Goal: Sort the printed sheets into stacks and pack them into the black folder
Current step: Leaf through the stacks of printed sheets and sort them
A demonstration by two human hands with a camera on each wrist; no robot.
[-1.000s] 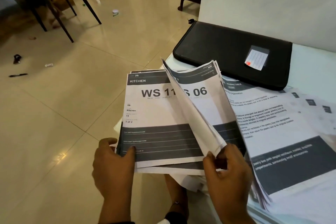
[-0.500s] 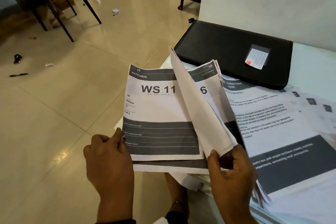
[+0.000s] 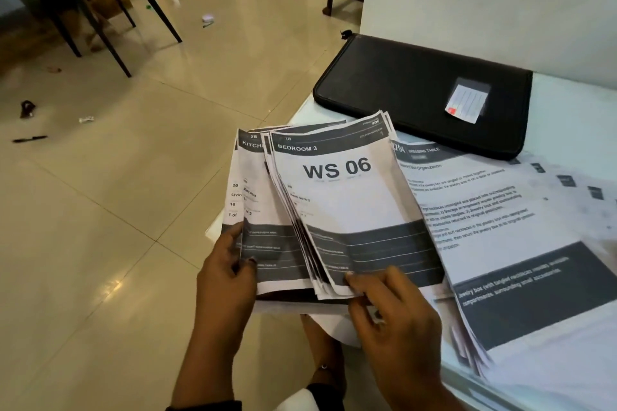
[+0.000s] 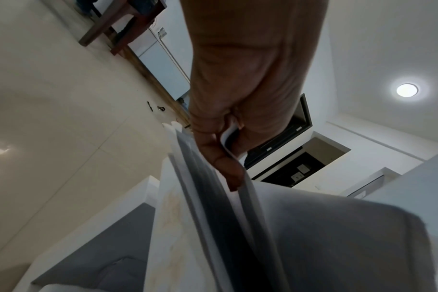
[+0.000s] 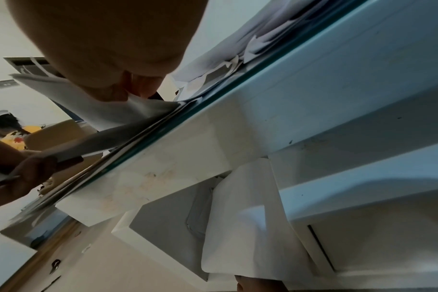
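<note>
Left hand (image 3: 230, 274) pinches the KITCHEN sheets (image 3: 263, 227) aside, right hand (image 3: 387, 314) pinches the WS 06 bundle (image 3: 347, 207) corner, likely splitting by room; black folder (image 3: 424, 90) closed.

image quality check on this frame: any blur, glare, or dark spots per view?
Head: dim, floor tiles show glare patches, WS 06 sheet legible, right hand slightly motion-blurred. Left wrist: ceiling light flares, near sheets smeared out of focus. Right wrist: right hand fills the top, unfocused; table edge bowed by the wide lens.
</note>
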